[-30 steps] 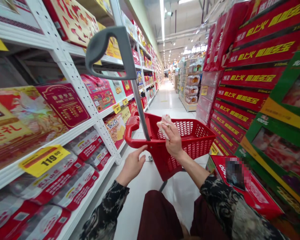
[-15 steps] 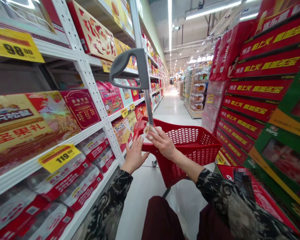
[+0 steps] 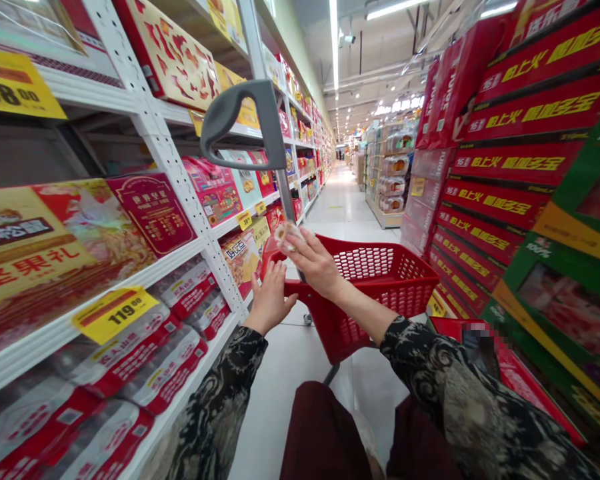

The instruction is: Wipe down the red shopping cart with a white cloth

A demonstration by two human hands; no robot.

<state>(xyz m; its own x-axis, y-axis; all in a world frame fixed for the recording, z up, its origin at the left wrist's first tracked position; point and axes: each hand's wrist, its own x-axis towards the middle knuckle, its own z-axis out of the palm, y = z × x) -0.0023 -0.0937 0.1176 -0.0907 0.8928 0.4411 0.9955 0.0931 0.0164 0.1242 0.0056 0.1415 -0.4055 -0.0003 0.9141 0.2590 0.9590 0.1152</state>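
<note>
A red plastic shopping cart (image 3: 340,333) with a pierced basket stands in front of my knees. From its left end rises a metal post topped by a grey loop handle (image 3: 275,127). My left hand (image 3: 270,300) rests on the cart's red end, fingers apart and thumb stretched out, with nothing in it. Just right of it, my right hand (image 3: 317,263) presses a crumpled whitish cloth (image 3: 286,233) under its fingers, by the foot of the post. The palm side of both hands is hidden.
White shelving (image 3: 175,180) with boxed goods and bottle packs runs along the left. Stacked red cartons (image 3: 510,163) and green boxes (image 3: 555,280) rise close on the right. A pale tiled aisle (image 3: 335,200) leads ahead, past a display stand (image 3: 390,180).
My right hand and the cloth have moved slightly up and left, toward the post's left side. My left hand stays on the cart's end. The view has shifted a little.
</note>
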